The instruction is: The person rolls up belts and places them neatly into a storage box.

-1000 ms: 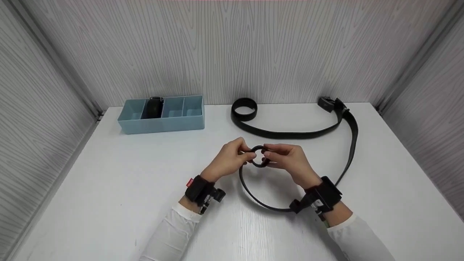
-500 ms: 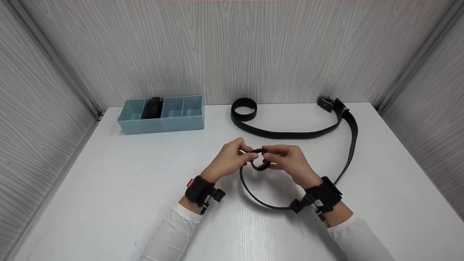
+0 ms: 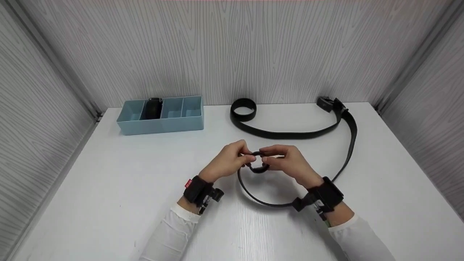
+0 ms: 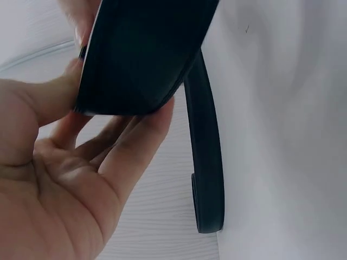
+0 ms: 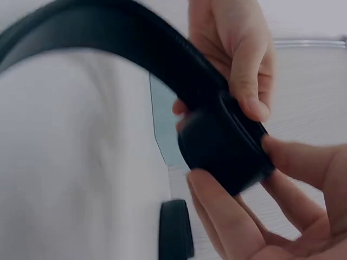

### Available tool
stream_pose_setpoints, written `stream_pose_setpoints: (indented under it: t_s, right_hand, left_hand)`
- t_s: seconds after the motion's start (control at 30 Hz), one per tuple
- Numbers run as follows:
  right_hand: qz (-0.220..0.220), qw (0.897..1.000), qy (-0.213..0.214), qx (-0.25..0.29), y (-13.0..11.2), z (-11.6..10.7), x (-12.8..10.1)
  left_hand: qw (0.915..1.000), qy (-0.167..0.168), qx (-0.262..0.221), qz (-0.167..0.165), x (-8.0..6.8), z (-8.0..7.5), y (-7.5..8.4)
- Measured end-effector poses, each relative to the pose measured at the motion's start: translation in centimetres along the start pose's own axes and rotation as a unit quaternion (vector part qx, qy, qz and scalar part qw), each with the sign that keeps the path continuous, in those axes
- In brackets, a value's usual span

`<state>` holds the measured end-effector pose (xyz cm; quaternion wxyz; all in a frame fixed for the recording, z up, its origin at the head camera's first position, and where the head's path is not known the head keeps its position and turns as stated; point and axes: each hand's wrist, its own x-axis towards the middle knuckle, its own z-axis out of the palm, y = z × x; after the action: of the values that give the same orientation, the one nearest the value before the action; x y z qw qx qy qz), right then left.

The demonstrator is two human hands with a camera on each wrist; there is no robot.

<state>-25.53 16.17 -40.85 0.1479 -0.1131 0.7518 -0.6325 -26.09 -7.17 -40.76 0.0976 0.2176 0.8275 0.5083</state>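
Note:
Near the middle of the table, both hands hold the rolled end of a black belt (image 3: 259,170) off the surface. My left hand (image 3: 225,164) pinches the roll from the left between thumb and fingers. From the other side, the right hand (image 3: 290,163) grips it the same way. The belt's strap hangs from the roll in a wide loop and passes behind the right wrist. In the right wrist view, the roll (image 5: 217,146) shows overlapping layers, with the strap arching away. Close in the left wrist view is the broad face of the belt (image 4: 143,59).
Behind the hands lies another strap (image 3: 290,135) with a coiled end (image 3: 243,116). It meets the held strap near a buckle (image 3: 326,104); whether they join is unclear. A blue divided box (image 3: 163,125) at back left holds a rolled black belt (image 3: 153,109).
The small roll has come slightly lower and its ring has tilted as the fingers work at it. Both hands stay on it, and the hanging loop has shifted a little.

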Motion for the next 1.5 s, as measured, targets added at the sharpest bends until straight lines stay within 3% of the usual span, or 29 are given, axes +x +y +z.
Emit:
stream_pose_setpoints:
  t_s: [0.07,0.17,0.37,0.6,0.73,0.9,1.0,1.27,1.37,1.5]
  right_hand:
    - [-0.003,0.999,-0.019,-0.031,0.0,-0.2,-0.1]
    - [-0.002,0.999,-0.030,-0.037,0.1,-0.3,-0.1]
    - [0.005,1.000,-0.002,0.028,0.2,-0.1,0.1]
    - [0.004,0.996,0.031,0.087,0.2,0.4,0.1]
    - [0.001,0.999,0.013,0.049,0.1,0.2,0.2]
    - [-0.001,0.999,-0.032,-0.027,0.0,-0.5,0.1]
    - [0.002,0.999,-0.042,-0.034,0.0,-0.6,0.1]
    - [0.008,0.999,0.025,0.046,0.1,-0.1,0.3]
    - [0.006,0.998,0.038,0.059,0.1,0.1,0.3]
    - [0.005,0.999,0.023,0.043,0.0,0.0,0.2]
  left_hand:
    - [0.9998,-0.013,0.014,0.001,0.0,0.0,-0.1]
    - [0.9997,-0.017,0.019,-0.008,0.0,0.1,-0.1]
    - [0.9988,0.033,-0.018,-0.032,0.2,0.2,-0.2]
    - [0.9974,0.059,-0.038,-0.015,0.3,0.2,-0.4]
    - [0.9981,0.055,-0.027,-0.002,0.2,0.1,-0.2]
    - [0.9996,0.025,-0.014,0.005,0.1,0.1,-0.1]
    - [0.9998,0.016,-0.010,0.000,0.1,0.3,-0.1]
    - [0.9975,0.058,-0.020,-0.036,0.2,0.5,-0.2]
    - [0.9968,0.066,-0.032,-0.031,0.3,0.4,-0.2]
    - [0.9975,0.057,-0.040,-0.013,0.2,0.3,-0.1]
